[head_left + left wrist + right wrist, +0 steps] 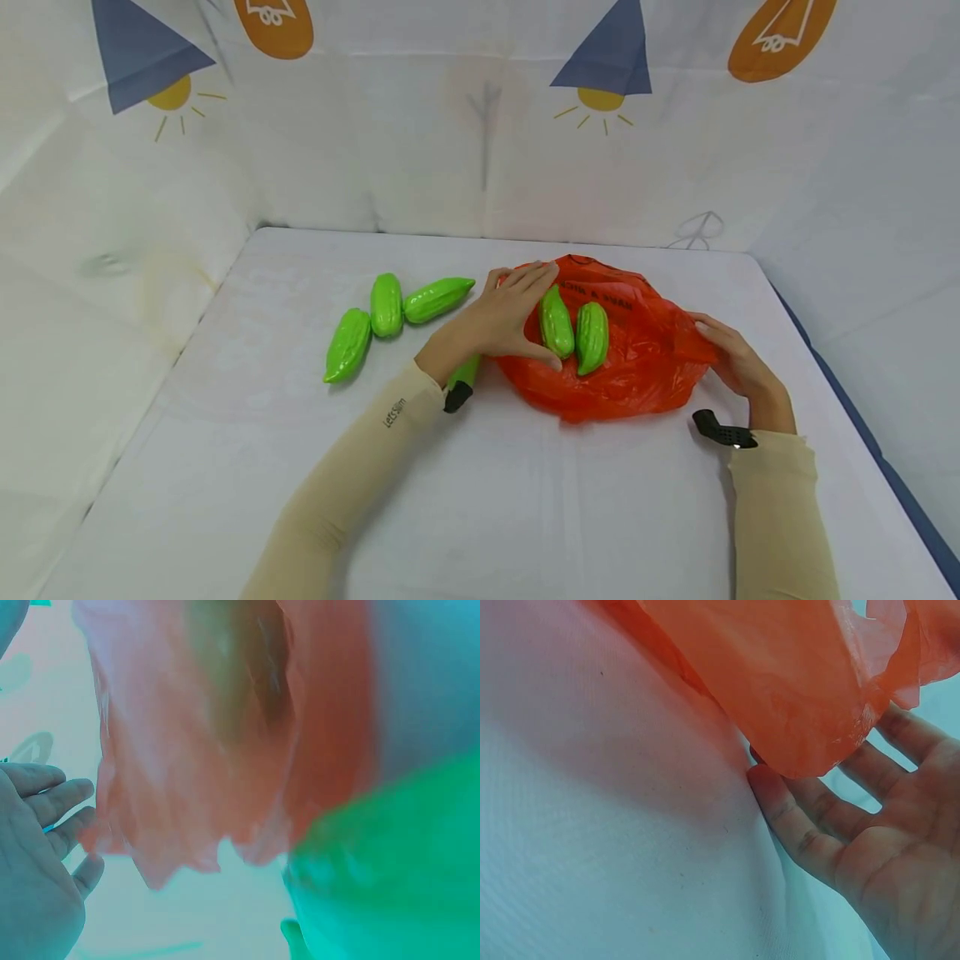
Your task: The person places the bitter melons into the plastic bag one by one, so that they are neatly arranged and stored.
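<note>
A red plastic bag (637, 367) lies spread on the table, with dark print near its far edge. Two glossy green ridged bitter gourds, one (556, 323) beside the other (592, 337), rest on it. Over the bag's left edge my left hand (513, 312) is spread, thumb and fingers apart, close to the nearer gourd. At the right edge my right hand (738, 358) touches the bag; the right wrist view shows extended fingers (810, 840) against the red film. Under my left wrist a further gourd (463, 375) is partly hidden.
Three more green gourds lie to the left: one (348, 346) slanted, one (387, 306) upright in view, one (438, 300) lying sideways. Behind the white table (570, 517) hangs a white cloth (420, 167) with lamp prints. Black wrist cameras sit at both wrists.
</note>
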A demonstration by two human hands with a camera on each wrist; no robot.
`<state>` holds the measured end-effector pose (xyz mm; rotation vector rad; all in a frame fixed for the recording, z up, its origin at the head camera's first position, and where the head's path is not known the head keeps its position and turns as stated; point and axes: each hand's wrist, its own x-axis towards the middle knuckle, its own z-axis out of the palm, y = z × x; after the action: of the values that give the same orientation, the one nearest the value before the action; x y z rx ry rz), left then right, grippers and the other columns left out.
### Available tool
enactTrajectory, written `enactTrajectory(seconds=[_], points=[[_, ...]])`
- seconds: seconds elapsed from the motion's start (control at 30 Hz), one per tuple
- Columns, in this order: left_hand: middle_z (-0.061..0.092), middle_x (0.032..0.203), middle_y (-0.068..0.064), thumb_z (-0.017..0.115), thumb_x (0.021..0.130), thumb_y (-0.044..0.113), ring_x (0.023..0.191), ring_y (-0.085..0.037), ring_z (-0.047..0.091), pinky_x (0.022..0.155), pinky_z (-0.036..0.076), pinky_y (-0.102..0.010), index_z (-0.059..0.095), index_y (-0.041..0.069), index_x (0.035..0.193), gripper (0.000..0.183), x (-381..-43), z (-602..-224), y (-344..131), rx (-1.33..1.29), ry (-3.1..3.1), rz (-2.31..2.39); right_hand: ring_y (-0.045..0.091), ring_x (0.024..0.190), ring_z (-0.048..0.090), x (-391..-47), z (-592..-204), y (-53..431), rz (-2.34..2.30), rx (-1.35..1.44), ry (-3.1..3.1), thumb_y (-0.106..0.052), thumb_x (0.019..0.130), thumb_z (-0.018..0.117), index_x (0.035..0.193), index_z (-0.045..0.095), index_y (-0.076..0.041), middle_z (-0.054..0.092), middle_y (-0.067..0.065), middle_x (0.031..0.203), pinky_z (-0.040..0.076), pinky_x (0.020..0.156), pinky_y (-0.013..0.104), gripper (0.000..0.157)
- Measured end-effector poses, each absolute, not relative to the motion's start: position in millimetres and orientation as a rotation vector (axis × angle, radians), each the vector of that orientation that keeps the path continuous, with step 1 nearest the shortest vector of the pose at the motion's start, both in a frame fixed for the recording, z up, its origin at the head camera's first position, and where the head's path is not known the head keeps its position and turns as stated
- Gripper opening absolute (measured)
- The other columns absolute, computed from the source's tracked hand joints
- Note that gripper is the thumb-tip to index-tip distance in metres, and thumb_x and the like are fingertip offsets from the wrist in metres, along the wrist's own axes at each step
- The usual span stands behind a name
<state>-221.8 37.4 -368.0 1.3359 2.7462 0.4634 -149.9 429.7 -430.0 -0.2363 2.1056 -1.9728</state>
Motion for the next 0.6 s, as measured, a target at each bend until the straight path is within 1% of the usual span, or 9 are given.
enactTrajectory(seconds=[0.17, 0.3, 0.47, 0.6], points=[[0.01, 0.166, -0.002, 0.069, 0.067, 0.078, 0.153, -0.02, 0.008, 0.117, 0.017, -0.048, 0.008, 0.01, 0.159, 0.129, -222.9, -370.7, 17.4, 1.297, 2.752, 0.51, 0.007, 0.104, 0.063, -150.2, -429.9, 429.5, -1.981, -0.236, 2.096, -0.017, 0.105, 0.03, 0.141, 0.05, -0.024, 0.063, -0.011, 0.124, 0.056, 0.085, 0.021, 0.041], [0.009, 0.166, -0.003, 0.072, 0.068, 0.074, 0.153, -0.023, 0.008, 0.118, 0.016, -0.05, 0.008, 0.01, 0.159, 0.129, -225.1, -374.9, 0.7, 1.258, 2.724, 0.581, 0.006, 0.102, 0.063, -149.6, -430.2, 428.9, -1.973, -0.222, 2.105, -0.017, 0.105, 0.03, 0.14, 0.051, -0.024, 0.063, -0.011, 0.124, 0.056, 0.085, 0.021, 0.041], [0.01, 0.166, -0.003, 0.075, 0.068, 0.071, 0.153, -0.023, 0.01, 0.117, 0.017, -0.05, 0.006, 0.012, 0.159, 0.129, -225.9, -381.8, -21.8, 1.221, 2.704, 0.622, 0.006, 0.103, 0.063, -148.9, -430.8, 428.6, -1.964, -0.21, 2.122, -0.018, 0.105, 0.03, 0.141, 0.05, -0.024, 0.063, -0.012, 0.124, 0.056, 0.085, 0.021, 0.041], [0.009, 0.166, -0.002, 0.076, 0.066, 0.071, 0.153, -0.022, 0.009, 0.118, 0.016, -0.052, 0.004, 0.014, 0.159, 0.131, -224.6, -389.7, -39.0, 1.178, 2.682, 0.637, 0.006, 0.103, 0.063, -149.1, -430.4, 428.4, -1.964, -0.224, 2.123, -0.017, 0.105, 0.03, 0.142, 0.049, -0.023, 0.063, -0.011, 0.124, 0.056, 0.085, 0.021, 0.041]])
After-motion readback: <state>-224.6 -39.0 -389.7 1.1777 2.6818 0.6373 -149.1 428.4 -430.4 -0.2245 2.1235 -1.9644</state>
